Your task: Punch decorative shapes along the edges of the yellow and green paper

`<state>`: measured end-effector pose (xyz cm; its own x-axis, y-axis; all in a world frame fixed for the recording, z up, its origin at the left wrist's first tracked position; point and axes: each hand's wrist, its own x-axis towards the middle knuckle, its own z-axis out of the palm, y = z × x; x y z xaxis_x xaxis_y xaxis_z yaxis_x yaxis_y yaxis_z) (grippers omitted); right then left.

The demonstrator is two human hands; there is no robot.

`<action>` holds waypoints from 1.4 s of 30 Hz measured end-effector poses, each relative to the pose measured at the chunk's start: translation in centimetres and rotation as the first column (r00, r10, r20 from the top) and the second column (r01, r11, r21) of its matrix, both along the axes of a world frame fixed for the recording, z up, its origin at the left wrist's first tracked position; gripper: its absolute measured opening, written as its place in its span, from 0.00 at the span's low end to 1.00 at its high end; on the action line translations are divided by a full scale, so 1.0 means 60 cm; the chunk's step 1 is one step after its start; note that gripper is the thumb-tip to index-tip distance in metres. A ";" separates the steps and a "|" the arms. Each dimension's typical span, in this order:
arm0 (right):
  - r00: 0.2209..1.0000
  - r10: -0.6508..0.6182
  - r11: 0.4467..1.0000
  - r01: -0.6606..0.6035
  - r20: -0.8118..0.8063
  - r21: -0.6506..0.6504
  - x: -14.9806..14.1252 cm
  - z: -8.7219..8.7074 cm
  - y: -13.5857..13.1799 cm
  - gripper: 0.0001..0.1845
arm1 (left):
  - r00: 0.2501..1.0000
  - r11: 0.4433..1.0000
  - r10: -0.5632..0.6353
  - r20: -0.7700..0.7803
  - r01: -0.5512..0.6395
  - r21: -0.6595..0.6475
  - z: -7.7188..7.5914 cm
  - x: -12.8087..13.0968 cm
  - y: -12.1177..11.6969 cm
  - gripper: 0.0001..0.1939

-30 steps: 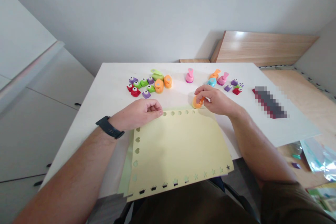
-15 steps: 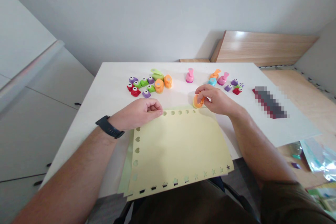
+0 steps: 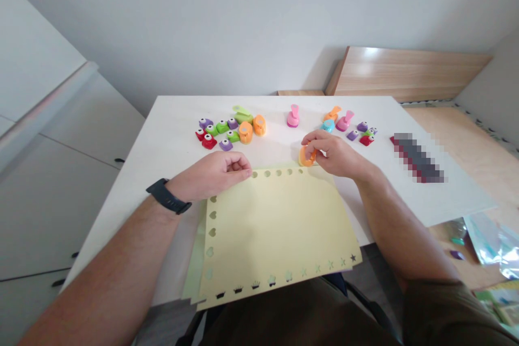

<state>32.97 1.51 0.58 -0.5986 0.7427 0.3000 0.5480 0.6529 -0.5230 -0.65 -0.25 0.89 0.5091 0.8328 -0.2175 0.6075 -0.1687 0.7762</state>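
Note:
A pale yellow sheet of paper [image 3: 279, 221] lies in front of me, with punched shapes along its left, top and bottom edges: hearts, crowns, flowers and a star among them. Other sheets show beneath it at the left. My left hand [image 3: 217, 173], a dark watch on its wrist, pinches the paper's top left edge between thumb and fingers. At the top edge, right of the row of holes, sits an orange craft punch [image 3: 307, 158]. My right hand [image 3: 333, 152] grips this punch from above, its fingers hiding part of it.
Several small purple, green and red punches [image 3: 210, 141] stand at the back left beside two orange punches [image 3: 245, 132]. A pink punch [image 3: 293, 116] is at the back middle; another cluster [image 3: 345, 120] stands to the right. A blurred dark object [image 3: 419, 159] lies farther right.
The paper has shifted very slightly to the right, along with the punch. Both hands keep nearly the same place and hold.

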 end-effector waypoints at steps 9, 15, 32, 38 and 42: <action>0.999 0.046 0.998 -0.046 0.010 -0.044 0.001 -0.002 0.000 0.20 | 0.999 0.999 0.032 -0.026 -0.033 -0.020 -0.005 -0.002 0.003 0.15; 0.997 0.061 0.996 -0.057 0.050 -0.070 0.001 0.000 -0.002 0.22 | 0.998 0.999 0.035 -0.048 -0.036 -0.014 -0.009 -0.003 0.006 0.15; 0.993 0.108 0.988 -0.102 0.044 -0.118 -0.005 0.010 -0.010 0.22 | 0.991 0.994 0.106 -0.084 -0.107 -0.009 -0.019 -0.006 0.010 0.15; 0.987 0.157 0.977 -0.153 0.020 -0.146 -0.004 0.018 -0.014 0.23 | 0.989 0.995 0.102 -0.108 -0.101 0.014 -0.019 -0.006 0.010 0.15; 0.994 0.105 0.981 -0.110 -0.042 -0.163 0.000 0.022 -0.016 0.29 | 0.988 0.995 0.101 -0.115 -0.100 0.021 -0.017 -0.005 0.010 0.15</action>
